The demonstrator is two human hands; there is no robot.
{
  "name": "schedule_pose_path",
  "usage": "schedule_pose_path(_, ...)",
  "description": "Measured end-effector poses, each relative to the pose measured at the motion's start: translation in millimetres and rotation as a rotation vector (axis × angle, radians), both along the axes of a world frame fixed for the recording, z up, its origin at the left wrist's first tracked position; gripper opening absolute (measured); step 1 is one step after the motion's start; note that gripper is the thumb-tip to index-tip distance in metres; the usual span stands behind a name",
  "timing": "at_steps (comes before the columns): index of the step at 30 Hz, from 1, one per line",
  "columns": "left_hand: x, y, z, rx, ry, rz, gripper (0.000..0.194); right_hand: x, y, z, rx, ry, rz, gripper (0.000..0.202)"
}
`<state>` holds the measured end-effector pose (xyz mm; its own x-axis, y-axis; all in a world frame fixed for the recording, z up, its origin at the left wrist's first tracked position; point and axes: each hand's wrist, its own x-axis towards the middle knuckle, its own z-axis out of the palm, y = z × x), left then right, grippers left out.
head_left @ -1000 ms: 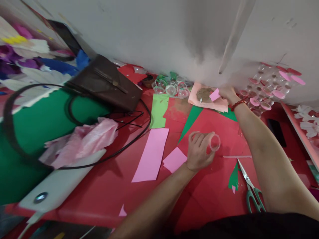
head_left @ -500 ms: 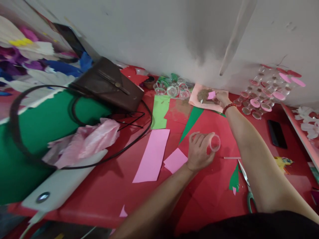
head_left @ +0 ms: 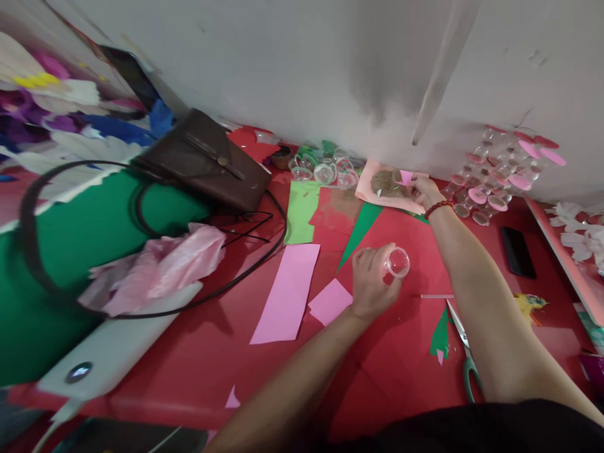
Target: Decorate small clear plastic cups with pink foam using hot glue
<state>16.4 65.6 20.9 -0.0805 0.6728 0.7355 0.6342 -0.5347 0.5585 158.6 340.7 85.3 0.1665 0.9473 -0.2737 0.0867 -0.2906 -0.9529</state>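
Observation:
A clear plastic cup [head_left: 397, 262] is gripped in my left hand [head_left: 370, 281], its round rim facing up over the red table. My right hand [head_left: 421, 189], with a red bead bracelet at the wrist, pinches a small pink paper piece [head_left: 406, 178]. That piece is over brown grainy material [head_left: 385, 183] lying on a pale pink sheet [head_left: 365, 190] by the wall. Pink paper squares [head_left: 331, 302] and a long pink strip [head_left: 287, 292] lie left of my left hand. Scissors [head_left: 467, 358] rest near my right forearm.
Joined clear cups with pink and red discs [head_left: 495, 176] stand at the right, near a black phone [head_left: 518, 251]. Loose cups [head_left: 324, 173] sit by the wall. A brown bag [head_left: 207, 160], a white device [head_left: 120, 340] and crumpled pink paper [head_left: 163, 270] are at the left.
The pink piece in my right hand has tilted and now looks pointed downward. The cup in my left hand has turned, showing more of its opening. The camera view has shifted slightly.

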Motion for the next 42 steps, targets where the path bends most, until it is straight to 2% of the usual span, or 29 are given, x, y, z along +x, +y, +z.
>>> schedule_pose_path(9, 0, 5, -4.3, -0.078, -0.127, 0.011, 0.044, -8, -18, 8.5, -0.024, 0.053, -0.046, 0.034)
schedule_pose_path(16, -4, 13, -10.7, -0.15, -0.203, 0.03, 0.047, -8, -35, 23.5, -0.017, 0.067, 0.012, 0.036)
schedule_pose_path(24, -16, 20, 1.8, -0.453, -0.518, 0.028, 0.054, 4, -80, 48.3, -0.089, 0.148, 0.304, 0.03)
schedule_pose_path(31, -19, 25, 1.7, -0.455, -0.575, 0.001, 0.057, -5, -122, 65.1, -0.223, 0.013, 0.566, 0.026)
schedule_pose_path(38, -18, 22, 7.2, -0.456, -0.567, 0.015, 0.052, -23, -140, 77.5, -0.242, -0.215, 0.635, 0.03)
schedule_pose_path(42, -18, 19, 12.2, -0.464, -0.543, 0.037, 0.052, -27, -144, 83.2, -0.175, -0.345, 0.682, 0.027)
